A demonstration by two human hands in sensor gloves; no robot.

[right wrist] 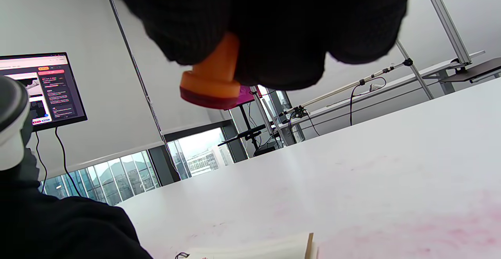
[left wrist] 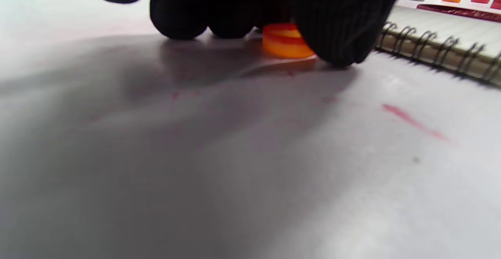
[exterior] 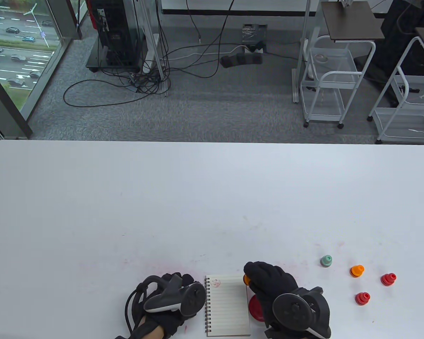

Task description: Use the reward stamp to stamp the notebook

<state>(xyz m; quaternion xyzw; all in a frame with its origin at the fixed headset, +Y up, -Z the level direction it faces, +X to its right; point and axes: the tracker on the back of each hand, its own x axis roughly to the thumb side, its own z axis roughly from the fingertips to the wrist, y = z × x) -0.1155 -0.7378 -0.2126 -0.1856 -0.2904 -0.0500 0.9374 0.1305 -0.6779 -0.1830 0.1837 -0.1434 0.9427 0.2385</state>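
An orange stamp [right wrist: 211, 77] is being pinched by its handle in the curled fingers of the right hand [exterior: 268, 282] and carried clear of the table [exterior: 162, 197], face down, just off the far right corner of the notebook [exterior: 227, 306]. The left hand [exterior: 169, 300] is being rested beside the spiral edge with its fingers curled around a small orange cap [left wrist: 285, 40]. Because the page is not being pinned and one red mark [exterior: 216, 282] is already sitting near the top, a smear, a half print off the corner or an overlap is being risked if the stamp is brought down tilted or sliding.
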